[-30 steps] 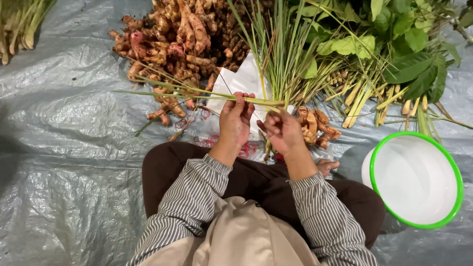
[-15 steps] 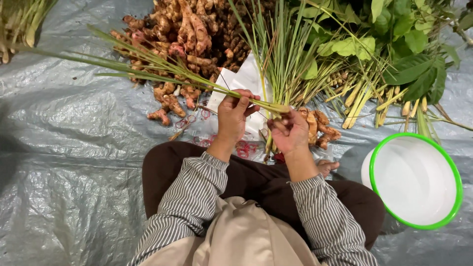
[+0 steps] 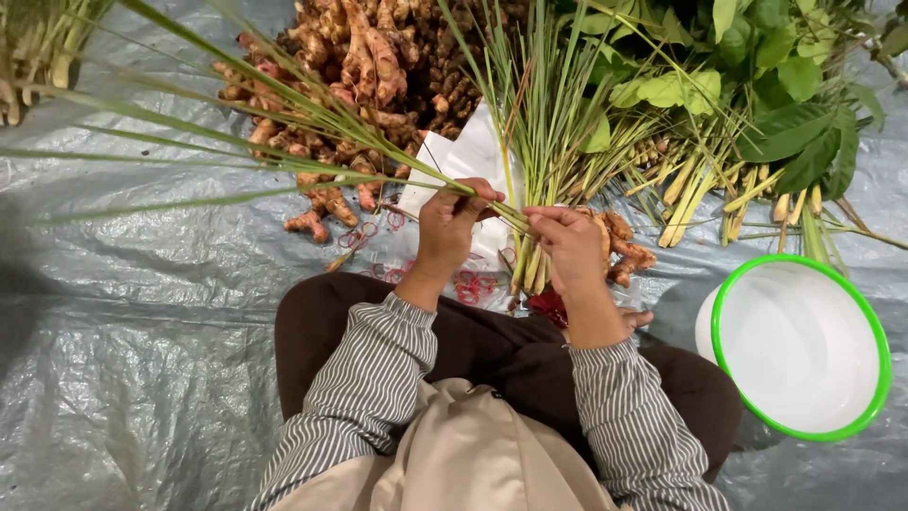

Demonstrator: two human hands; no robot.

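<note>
**Lemongrass sorting, one stalk in hand**

While I watched through the head camera, one lemongrass stalk (image 3: 312, 118) lay across both hands, its blades fanning up and to the left over the ginger pile (image 3: 364, 71).

- Progress: by my judgement, early. A standing lemongrass bunch (image 3: 549, 123) remained loose ahead of the knees, with cut stems (image 3: 719, 185) lying to its right. Red rubber bands (image 3: 468, 284) were scattered on the tarp (image 3: 142, 378), apparently unused.
- Left hand (image 3: 449, 227): curled closed round the stalk just above its base, fingers wrapped.
- Right hand (image 3: 567, 241): fingertips pinched on the pale base end, otherwise half curled.
- Also present: white bowl with green rim (image 3: 880, 378) at right, leafy greens (image 3: 757, 66) behind, white paper (image 3: 454, 166) under the hands.
</note>
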